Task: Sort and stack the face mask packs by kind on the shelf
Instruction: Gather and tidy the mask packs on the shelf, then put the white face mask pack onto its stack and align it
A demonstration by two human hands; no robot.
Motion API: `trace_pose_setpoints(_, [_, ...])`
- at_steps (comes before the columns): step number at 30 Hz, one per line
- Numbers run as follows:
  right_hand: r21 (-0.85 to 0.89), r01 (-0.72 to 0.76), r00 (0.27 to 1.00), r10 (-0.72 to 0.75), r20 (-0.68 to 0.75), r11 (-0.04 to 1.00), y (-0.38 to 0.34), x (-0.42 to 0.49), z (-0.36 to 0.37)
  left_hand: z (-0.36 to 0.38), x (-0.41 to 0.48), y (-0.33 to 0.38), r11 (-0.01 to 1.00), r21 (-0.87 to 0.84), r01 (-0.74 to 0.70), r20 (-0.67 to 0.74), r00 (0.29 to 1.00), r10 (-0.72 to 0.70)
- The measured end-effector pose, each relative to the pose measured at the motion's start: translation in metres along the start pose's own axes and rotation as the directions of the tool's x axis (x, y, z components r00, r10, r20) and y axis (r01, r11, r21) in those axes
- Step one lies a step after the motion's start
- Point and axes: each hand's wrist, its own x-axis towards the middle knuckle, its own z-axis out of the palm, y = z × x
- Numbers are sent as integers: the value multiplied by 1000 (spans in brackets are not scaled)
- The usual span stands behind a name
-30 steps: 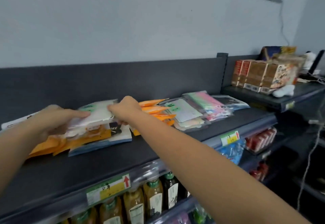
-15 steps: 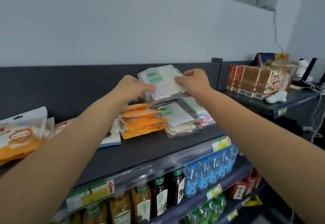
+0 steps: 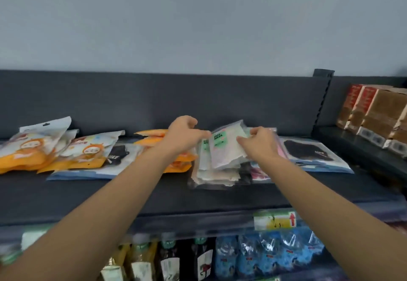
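Both hands pinch one clear mask pack (image 3: 226,146): left hand (image 3: 184,134) at its left edge, right hand (image 3: 259,143) at its right. It lies tilted atop the clear stack (image 3: 214,172) mid-shelf. Orange packs (image 3: 154,137) touch the stack's left side; a black mask pack (image 3: 308,150) lies right. Bare shelf (image 3: 154,194) stays open in front.

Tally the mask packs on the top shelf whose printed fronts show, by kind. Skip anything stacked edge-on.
Orange-and-white cartoon packs: 2
Black-mask packs on blue-and-white card: 2
Clear packs with a green FACE MASK label: 2
Total: 6
The plain orange stack and the clear pile's lower layers cannot be counted.
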Motion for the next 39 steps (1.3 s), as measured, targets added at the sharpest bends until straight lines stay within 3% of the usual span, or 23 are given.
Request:
trace_pose_setpoints(2, [-246, 60, 998, -56, 25, 967, -3, -4, 1, -10, -6, -3, 999, -34, -9, -37, 999, 7])
trace_pose_setpoints(4, [-352, 126, 992, -128, 17, 927, -9, -7, 0, -21, -11, -7, 999, -40, -17, -82, 997, 14])
trace_pose_setpoints(7, [-234, 254, 967, -256, 22, 939, -30, -16, 2, -45, -18, -18, 1000, 1, -3, -179, 984, 3])
trace_pose_setpoints(13, [96, 476, 853, -486, 190, 874, -99, -63, 49, -119, -39, -55, 987, 29, 158, -309, 940, -142])
trace_pose_setpoints(17, [209, 435, 801, -482, 353, 876, -143, -104, 96, -183, -55, -83, 974, 81, 211, -406, 899, -161])
trace_pose_setpoints(21, [189, 359, 779, -405, 478, 914, -183, -130, 151, -253, -64, -117, 956, 104, 273, -467, 862, -196])
trace_pose_setpoints(27, [234, 168, 791, -273, 548, 958, -235, -153, 225, -358, -69, -178, 921, 130, 366, -515, 819, -253])
trace_pose_setpoints(31, [306, 12, 785, -199, 587, 952, -267, -165, 273, -413, -68, -229, 823, 216, 526, -527, 772, -355])
trace_pose_setpoints(36, [348, -211, 669, -125, 733, 914, -300, -199, 324, -447, -64, -267, 837, 41, 545, -476, 747, -463])
trace_pose_setpoints(39, [216, -153, 629, -74, 774, 964, -314, -225, 352, -459, -58, -280, 850, -104, 516, -423, 751, -508])
